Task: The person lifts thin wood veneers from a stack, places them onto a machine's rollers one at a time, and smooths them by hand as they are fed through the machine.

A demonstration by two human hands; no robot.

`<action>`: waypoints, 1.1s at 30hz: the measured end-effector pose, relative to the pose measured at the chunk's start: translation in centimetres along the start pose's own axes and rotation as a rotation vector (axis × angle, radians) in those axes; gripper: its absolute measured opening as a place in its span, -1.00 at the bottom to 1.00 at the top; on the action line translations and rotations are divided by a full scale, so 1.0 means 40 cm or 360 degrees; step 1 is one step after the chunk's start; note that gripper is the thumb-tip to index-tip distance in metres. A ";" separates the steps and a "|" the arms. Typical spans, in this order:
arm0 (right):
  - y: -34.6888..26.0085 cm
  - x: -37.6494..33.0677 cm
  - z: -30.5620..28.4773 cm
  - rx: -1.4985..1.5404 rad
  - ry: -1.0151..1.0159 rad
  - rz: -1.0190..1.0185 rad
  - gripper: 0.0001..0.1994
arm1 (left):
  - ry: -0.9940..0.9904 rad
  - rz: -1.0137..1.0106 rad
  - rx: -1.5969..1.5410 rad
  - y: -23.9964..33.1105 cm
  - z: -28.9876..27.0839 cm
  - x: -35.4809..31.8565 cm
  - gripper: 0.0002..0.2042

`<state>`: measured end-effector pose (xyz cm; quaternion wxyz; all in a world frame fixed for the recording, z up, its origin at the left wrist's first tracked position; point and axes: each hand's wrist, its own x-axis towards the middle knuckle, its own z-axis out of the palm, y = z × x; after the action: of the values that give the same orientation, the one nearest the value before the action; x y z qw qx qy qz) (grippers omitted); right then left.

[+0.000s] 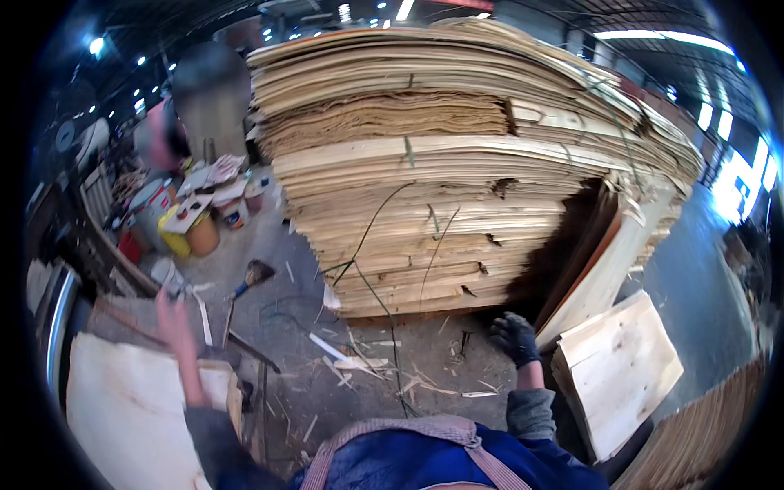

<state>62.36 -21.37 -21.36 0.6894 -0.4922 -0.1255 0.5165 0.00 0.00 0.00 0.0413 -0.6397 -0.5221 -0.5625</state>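
My left hand [174, 325] is bare and somewhat blurred. It hovers over the far edge of a pile of pale veneer sheets [122, 408] at the lower left, fingers stretched out and nothing seen in them. My right hand [514, 338], in a dark glove, hangs in front of a tall stack of wood veneer [425, 220]. Its fingers are loosely spread, with nothing visible in them. Close to that hand, long veneer boards [600, 261] lean against the stack's right side. A smaller pile of square veneer sheets [622, 367] stands tilted to its right.
Wood scraps [367, 367] litter the floor between me and the stack. Green cords [371, 286] hang down the stack's front. Buckets [202, 235] and boxes stand at the left, with a brush-like tool [255, 276] on the floor. More veneer [694, 441] lies at the lower right.
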 end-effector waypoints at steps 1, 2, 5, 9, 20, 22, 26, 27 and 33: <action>0.014 -0.007 0.024 0.0069 -0.0050 0.0026 -0.61 | 0.0015 0.0004 0.0124 0.015 -0.094 0.011 -0.57; 0.025 -0.047 0.054 0.0053 -0.0025 0.0028 -0.62 | -0.0007 0.0210 0.0137 0.125 -0.065 0.082 -0.60; -0.221 -0.028 -0.095 -0.0132 0.0154 -0.0245 -0.63 | 0.0073 0.0645 -0.0024 0.305 0.290 0.193 -0.60; -0.234 -0.033 -0.068 -0.0088 0.0313 -0.0368 -0.61 | 0.0270 0.1064 0.0271 0.423 0.433 0.492 -0.55; -0.203 0.076 0.241 -0.0071 0.0176 -0.0471 -0.63 | 0.0326 0.1537 0.0525 0.589 0.762 0.841 -0.50; -0.207 0.154 0.239 -0.1066 0.0103 -0.1135 -0.68 | 0.0374 0.1628 0.0482 0.622 0.756 0.853 -0.56; -0.380 0.164 0.461 -0.1998 0.0015 -0.1795 -0.67 | 0.0432 0.1722 0.0489 0.634 0.735 0.887 -0.74; -0.443 0.171 0.525 -0.1638 0.0033 -0.1628 -0.65 | 0.0408 0.1678 0.0489 0.640 0.744 0.906 -0.74; -0.855 0.321 0.861 -0.1844 0.0352 -0.3047 -0.55 | 0.0253 0.1423 0.0355 0.715 0.704 0.960 -0.80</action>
<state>64.61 8.89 18.65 0.4767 -0.4823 -0.6110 -0.4084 32.66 28.98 34.34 0.3881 -0.7485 -0.2478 -0.4772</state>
